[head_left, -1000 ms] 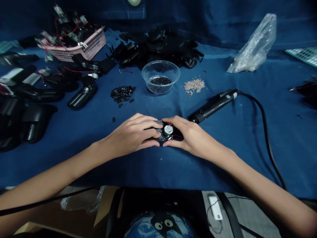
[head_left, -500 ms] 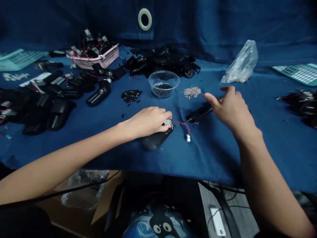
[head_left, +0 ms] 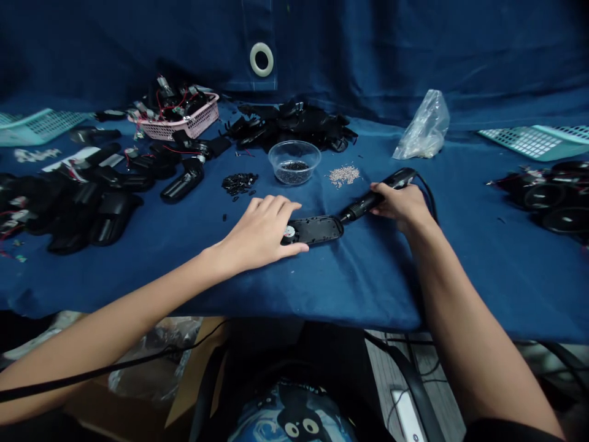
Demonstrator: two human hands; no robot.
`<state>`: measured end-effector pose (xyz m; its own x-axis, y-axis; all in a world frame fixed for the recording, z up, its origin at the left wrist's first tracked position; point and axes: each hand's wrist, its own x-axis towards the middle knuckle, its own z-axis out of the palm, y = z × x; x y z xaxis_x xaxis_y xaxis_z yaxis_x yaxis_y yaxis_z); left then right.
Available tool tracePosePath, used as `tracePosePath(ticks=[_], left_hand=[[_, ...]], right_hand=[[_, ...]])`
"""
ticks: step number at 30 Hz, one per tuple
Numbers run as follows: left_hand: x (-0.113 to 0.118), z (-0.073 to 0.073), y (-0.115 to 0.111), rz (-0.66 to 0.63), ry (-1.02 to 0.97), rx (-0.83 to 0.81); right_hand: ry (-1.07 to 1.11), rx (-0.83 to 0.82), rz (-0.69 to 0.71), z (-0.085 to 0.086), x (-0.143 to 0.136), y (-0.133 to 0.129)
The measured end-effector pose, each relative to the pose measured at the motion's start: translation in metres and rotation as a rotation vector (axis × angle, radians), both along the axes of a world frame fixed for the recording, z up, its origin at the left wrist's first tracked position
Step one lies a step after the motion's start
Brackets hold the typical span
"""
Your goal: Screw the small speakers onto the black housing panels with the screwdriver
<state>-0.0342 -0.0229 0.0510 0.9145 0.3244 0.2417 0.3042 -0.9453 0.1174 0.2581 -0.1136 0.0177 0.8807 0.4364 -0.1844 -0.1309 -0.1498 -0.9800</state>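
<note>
My left hand [head_left: 269,232] grips the left end of a long black plastic housing [head_left: 319,230] lying on the blue cloth, thumb on the near side and fingers on the far side. A round silver motor [head_left: 289,233] shows between thumb and fingers. My right hand [head_left: 399,205] is wrapped round a black corded electric screwdriver [head_left: 375,199]. The tool tilts down to the left, its tip close to the housing's right end; whether they touch I cannot tell. Beyond the hands are a clear plastic bowl [head_left: 294,161] of small dark pieces and a heap of silver screws [head_left: 344,176].
Small black parts [head_left: 239,183] lie left of the bowl. Black housings [head_left: 113,215] crowd the left side, with a pink basket [head_left: 202,120] behind them. More black parts [head_left: 289,126] are piled at the back. A clear bag [head_left: 423,129] and a teal basket [head_left: 536,141] stand right.
My right hand has closed round the screwdriver and brought it beside the housing. The housing has turned, its open inside now facing up and its length pointing right, under my left hand.
</note>
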Motion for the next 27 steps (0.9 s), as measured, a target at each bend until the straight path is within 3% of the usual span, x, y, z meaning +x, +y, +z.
tracePosePath(ticks=[4,8,12,16,21,27], left_hand=[[0.002,-0.011,0.010,-0.063,0.103,-0.252],[0.001,-0.020,0.017,-0.131,0.068,-0.446],[0.000,-0.021,0.019,-0.177,0.047,-0.480],[0.000,-0.016,0.017,-0.160,0.093,-0.462],[0.001,-0.005,0.013,-0.091,0.181,-0.414],[0.007,0.007,0.014,-0.082,0.207,-0.362]], right_hand=[[0.062,0.183,0.076,0.015,0.002,-0.007],[0.181,0.442,0.148,0.029,0.001,-0.007],[0.407,0.623,0.064,0.050,-0.019,0.003],[0.405,0.653,0.046,0.065,-0.044,0.020],[0.282,0.633,0.039,0.055,-0.061,0.031],[0.210,0.535,0.045,0.041,-0.061,0.026]])
